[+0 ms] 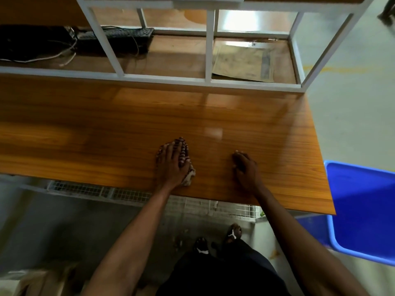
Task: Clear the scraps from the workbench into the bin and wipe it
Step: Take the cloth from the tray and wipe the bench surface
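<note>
The wooden workbench (106,133) fills the middle of the view, and its top is bare wood from the left edge to the right end. Along its back edge stands a white metal frame (208,48) with a lower shelf; on this shelf lie a black keyboard (128,33) with cables at the left and a worn brown paper sheet (243,60) at the right. The blue plastic bin (361,210) stands on the floor just beside the right end of the bench, near the front right corner, and partly under it. The left hand (172,163) lies flat with spread fingers on a striped cloth (186,159), pressing it on the bench near the front edge, about in the middle. The right hand (244,167) rests on the bench top to the right of the cloth, apart from it, with fingers bent down to the wood; I cannot tell if it holds something. Between the two hands is open wood.
</note>
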`<state>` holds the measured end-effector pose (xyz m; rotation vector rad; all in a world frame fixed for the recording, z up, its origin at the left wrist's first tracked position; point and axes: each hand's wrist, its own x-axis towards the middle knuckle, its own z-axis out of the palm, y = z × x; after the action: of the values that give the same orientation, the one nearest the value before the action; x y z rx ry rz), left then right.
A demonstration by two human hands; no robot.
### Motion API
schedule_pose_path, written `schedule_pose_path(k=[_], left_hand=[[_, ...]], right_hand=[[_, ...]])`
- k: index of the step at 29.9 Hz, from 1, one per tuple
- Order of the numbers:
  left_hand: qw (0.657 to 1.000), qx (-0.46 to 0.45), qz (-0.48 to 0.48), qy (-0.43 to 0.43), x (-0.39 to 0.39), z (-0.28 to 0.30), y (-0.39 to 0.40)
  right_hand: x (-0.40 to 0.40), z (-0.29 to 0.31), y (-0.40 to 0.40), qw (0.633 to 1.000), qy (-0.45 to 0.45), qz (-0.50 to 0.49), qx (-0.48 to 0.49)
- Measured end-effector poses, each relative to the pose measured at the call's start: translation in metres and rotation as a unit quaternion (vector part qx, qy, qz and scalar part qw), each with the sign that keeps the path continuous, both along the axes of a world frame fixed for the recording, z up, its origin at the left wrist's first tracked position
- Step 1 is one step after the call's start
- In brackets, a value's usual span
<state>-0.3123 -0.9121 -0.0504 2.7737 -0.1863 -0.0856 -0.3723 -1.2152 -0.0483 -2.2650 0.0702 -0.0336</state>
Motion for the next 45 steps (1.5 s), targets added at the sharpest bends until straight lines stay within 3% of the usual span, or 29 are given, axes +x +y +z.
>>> schedule_pose_path(k=[5,9,12,15,18,21,26,30,34,39,45], left_hand=[[1.000,-0.004,0.010,-0.006,-0.016,0.005,-0.078],[0.997,-0.005,-0.074,-0.002,-0.016,0.006,-0.150],[0.986,-0.008,-0.164,-0.019,0.001,0.002,-0.144],[0.991,-0.027,-0.127,-0.031,0.031,-0.005,-0.103],[0.998,-0.034,0.003,-0.046,0.051,-0.007,-0.081],[0.996,-0.033,0.072,-0.032,0.053,0.003,-0.114],[1.000,-0.007,-0.020,0.014,0.045,0.006,-0.165],[0.994,0.002,-0.105,0.010,0.061,0.010,-0.132],[1.000,0.007,-0.009,-0.029,0.084,0.009,-0.088],[0.997,0.018,0.079,0.011,0.085,0.013,-0.141],[0.989,0.029,-0.145,0.025,0.107,0.016,-0.150]], right_hand=[[0.000,0.011,0.008,0.998,-0.003,-0.030,0.049],[0.013,0.020,-0.002,0.996,-0.015,-0.041,0.072],[0.025,0.021,-0.026,0.991,0.000,-0.071,0.115],[0.035,0.020,-0.049,0.988,-0.016,-0.090,0.127],[0.044,0.023,-0.066,0.992,-0.025,-0.075,0.103],[0.057,0.016,-0.075,0.996,-0.030,-0.040,0.067],[0.072,0.005,-0.069,0.999,-0.022,0.011,-0.027],[0.083,0.005,-0.067,0.993,-0.018,0.045,-0.106],[0.093,0.011,-0.071,0.984,-0.002,0.055,-0.169],[0.103,0.014,-0.058,0.979,0.009,0.024,-0.204],[0.130,0.021,-0.038,0.980,0.036,0.009,-0.196]])
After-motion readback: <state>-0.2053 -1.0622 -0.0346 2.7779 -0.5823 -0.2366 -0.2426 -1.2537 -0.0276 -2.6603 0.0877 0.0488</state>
